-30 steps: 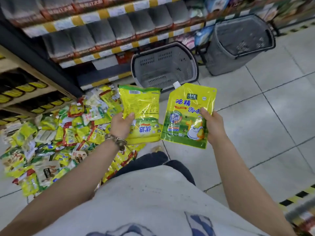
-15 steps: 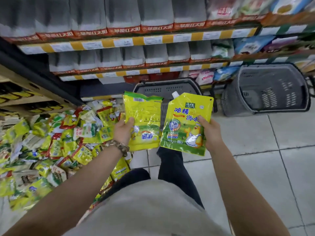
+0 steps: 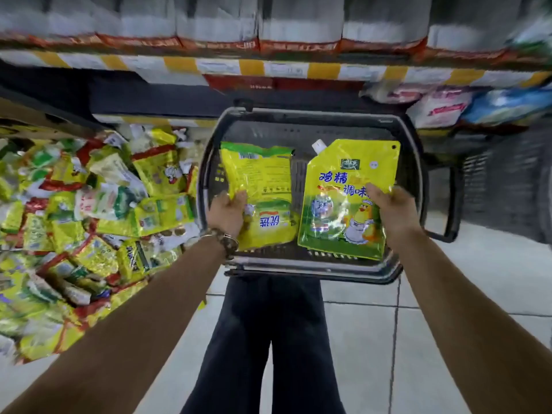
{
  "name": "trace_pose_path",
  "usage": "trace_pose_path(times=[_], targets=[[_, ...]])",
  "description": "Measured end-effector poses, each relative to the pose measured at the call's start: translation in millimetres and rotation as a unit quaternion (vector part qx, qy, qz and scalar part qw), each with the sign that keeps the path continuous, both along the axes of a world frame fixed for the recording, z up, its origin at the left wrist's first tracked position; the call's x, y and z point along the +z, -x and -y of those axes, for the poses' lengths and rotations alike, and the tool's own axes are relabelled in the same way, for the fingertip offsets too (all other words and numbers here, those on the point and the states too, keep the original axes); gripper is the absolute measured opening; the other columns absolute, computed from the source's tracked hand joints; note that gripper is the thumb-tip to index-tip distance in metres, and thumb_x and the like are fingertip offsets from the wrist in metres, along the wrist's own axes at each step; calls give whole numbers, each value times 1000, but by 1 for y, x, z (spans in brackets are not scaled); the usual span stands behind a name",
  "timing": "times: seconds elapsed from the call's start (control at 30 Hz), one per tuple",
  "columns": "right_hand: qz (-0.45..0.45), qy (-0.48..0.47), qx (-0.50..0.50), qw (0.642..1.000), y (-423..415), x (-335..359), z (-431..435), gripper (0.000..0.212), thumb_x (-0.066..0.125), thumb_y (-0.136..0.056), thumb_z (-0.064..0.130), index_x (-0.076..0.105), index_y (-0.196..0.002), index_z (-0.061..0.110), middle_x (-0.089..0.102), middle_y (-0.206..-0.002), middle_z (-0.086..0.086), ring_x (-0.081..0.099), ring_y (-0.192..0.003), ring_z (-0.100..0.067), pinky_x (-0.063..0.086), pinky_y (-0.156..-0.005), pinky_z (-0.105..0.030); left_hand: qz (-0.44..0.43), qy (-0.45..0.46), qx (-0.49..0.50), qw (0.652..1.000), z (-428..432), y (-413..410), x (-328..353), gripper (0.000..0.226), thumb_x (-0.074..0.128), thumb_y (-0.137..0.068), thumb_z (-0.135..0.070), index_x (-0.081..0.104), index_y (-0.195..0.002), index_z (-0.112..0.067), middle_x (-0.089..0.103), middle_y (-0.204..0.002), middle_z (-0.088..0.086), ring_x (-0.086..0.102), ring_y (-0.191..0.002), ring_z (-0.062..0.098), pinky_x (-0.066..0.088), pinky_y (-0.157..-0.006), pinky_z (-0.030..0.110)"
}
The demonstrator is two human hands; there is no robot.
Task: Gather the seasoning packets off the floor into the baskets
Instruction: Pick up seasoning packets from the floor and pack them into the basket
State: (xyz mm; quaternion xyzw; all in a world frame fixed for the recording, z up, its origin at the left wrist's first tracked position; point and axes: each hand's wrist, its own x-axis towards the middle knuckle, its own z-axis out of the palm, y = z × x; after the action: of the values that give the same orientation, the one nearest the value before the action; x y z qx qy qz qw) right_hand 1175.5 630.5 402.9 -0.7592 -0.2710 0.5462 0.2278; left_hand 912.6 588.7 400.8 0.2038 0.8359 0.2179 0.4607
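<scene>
My left hand (image 3: 228,212) grips a yellow seasoning packet (image 3: 263,186) by its lower left side, its print upside down. My right hand (image 3: 388,209) holds a yellow spouted pouch (image 3: 337,204) with blue lettering and a cartoon chick by its right edge. Both packets hang over the open grey basket (image 3: 310,121) that stands on the floor in front of me. A big pile of yellow, green and red seasoning packets (image 3: 89,222) covers the floor at the left, reaching the basket's left wall.
A second dark basket (image 3: 507,180) stands at the right, partly out of view. Store shelves (image 3: 268,67) with yellow-striped price rails run across the top. My dark trouser legs (image 3: 268,339) stand on grey floor tiles (image 3: 373,339) below the basket.
The view has moved forward and down. The near basket now lies directly under both packets, which my hands have carried over it. Both grips are unchanged.
</scene>
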Motion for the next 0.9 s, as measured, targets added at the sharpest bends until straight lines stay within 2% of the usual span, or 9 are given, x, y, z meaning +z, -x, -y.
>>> trace_pose_path(times=[0.07,0.2,0.3,0.4,0.47,0.57,0.67,0.77,0.9], targets=[[14,5,19,1000,4,-61,-14,16,64,-89,20,63,-73,17,66,-69,9,61,-56,-3,50,-63,-23,27,13,18,999,-10,7,-58,33,51,-96,-21,44,-64,-14,51,-49,0,46,-35,1,38,-45,22],[27,8,55,998,16,-174,-34,4,64,-88,19,66,-89,16,70,-92,-7,66,-79,-17,53,-75,-33,84,42,88,992,-30,14,-173,23,48,-96,-14,47,-73,-16,51,-58,0,44,-32,0,40,-42,19],[31,26,50,998,28,-249,-38,19,61,-90,19,64,-106,8,66,-99,-8,61,-74,-11,51,-65,-21,58,56,57,995,-40,14,-248,15,50,-94,-22,51,-82,-14,54,-66,3,53,-49,12,46,-61,29],[47,56,45,996,33,-312,-38,33,62,-90,23,60,-117,4,62,-110,-5,60,-93,-18,47,-69,-23,29,57,3,998,-45,11,-306,25,51,-92,-25,60,-100,-4,63,-84,18,55,-73,23,50,-71,36],[50,67,46,995,33,-343,-38,37,63,-90,24,60,-121,4,61,-110,-3,58,-93,-17,46,-66,-21,22,44,-7,999,-49,8,-324,29,51,-93,-18,58,-109,4,61,-87,19,54,-74,22,45,-61,25],[48,79,20,995,32,-378,-41,36,66,-88,26,63,-116,4,65,-102,-7,61,-80,-17,49,-62,-22,12,52,-41,998,-55,7,-347,31,46,-97,-15,53,-118,6,51,-77,1,48,-63,10,38,-46,9],[45,99,15,994,41,-397,-45,47,70,-83,33,60,-119,4,66,-101,-8,61,-86,-20,49,-79,-33,-32,47,-93,994,-58,14,-373,50,49,-93,-26,44,-136,0,55,-110,8,54,-90,14,41,-69,13],[96,94,11,991,40,-427,-50,76,73,-52,54,65,-114,10,68,-110,-7,64,-99,-26,52,-90,-43,-80,88,-113,986,-64,18,-386,44,45,-98,-22,41,-138,-4,48,-134,14,48,-119,24,34,-91,21],[192,130,81,969,45,-434,-52,48,76,-68,30,63,-110,11,67,-110,-5,64,-101,-26,53,-88,-44,-40,149,-83,985,-76,16,-383,45,47,-96,-27,42,-135,-5,46,-139,13,45,-127,27,39,-94,28]])
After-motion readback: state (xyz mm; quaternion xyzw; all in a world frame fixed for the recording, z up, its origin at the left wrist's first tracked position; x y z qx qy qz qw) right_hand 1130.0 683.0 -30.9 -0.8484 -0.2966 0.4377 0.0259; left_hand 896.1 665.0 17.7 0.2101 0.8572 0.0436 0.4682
